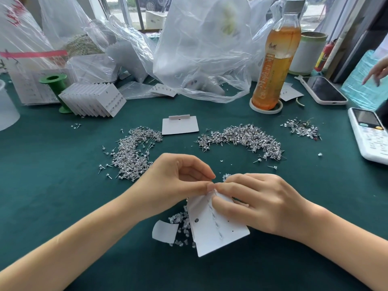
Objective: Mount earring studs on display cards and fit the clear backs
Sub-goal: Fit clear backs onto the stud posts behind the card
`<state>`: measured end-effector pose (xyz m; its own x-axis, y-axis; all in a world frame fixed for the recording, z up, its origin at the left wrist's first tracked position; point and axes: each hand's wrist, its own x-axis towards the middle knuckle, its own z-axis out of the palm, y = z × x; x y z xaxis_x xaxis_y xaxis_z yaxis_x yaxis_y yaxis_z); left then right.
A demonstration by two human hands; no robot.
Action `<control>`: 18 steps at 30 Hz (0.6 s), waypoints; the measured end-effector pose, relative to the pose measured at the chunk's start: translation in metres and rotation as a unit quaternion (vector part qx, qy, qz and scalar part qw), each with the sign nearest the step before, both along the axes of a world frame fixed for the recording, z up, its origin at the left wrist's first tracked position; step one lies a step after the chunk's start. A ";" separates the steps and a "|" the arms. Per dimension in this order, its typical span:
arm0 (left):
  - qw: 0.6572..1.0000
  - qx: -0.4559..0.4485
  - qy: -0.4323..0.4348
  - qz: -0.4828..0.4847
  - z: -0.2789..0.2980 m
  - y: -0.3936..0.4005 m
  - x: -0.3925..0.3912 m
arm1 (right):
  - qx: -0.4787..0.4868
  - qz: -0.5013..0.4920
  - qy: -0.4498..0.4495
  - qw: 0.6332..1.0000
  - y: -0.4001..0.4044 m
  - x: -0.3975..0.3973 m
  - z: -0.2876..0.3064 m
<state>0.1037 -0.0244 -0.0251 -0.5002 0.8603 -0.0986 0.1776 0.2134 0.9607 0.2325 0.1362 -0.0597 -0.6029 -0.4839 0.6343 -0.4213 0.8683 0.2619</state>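
Two hands at work: left hand (180,181), right hand (258,202); a third hand (378,71) at the right edge. Three heaps of earring studs on the green cloth: left heap (134,152), middle heap (243,139), small far-right heap (302,128). One heap of clear backs (181,222). One card in hand (218,234), one blank card (180,125) lying flat, one fanned stack of finished cards (94,99), too tight to count. One drink bottle (275,59). One phone (324,90). One calculator (370,135). One green spool (55,85). Several plastic bags, number unclear.

stud-strewn (241,137) jewellery-packing worktable (63,185)
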 end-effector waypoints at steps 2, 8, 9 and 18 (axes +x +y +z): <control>1.000 0.002 0.003 0.003 0.000 0.000 0.000 | 0.000 0.001 0.006 1.000 0.000 0.000 0.000; 1.000 0.007 0.008 -0.002 0.000 0.000 0.000 | -0.002 0.004 0.012 1.000 0.000 -0.002 -0.001; 1.000 0.009 0.010 -0.002 0.000 0.000 0.000 | -0.002 0.004 0.012 1.000 0.000 -0.001 -0.001; 0.999 0.015 0.033 -0.022 -0.003 0.000 -0.001 | 0.011 0.007 0.013 1.000 -0.001 -0.001 0.001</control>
<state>0.1026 -0.0241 -0.0278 -0.4664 0.8836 -0.0411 0.2494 0.1759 0.9523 0.2317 0.1351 -0.0590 -0.5799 -0.5068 0.6379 -0.4267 0.8559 0.2921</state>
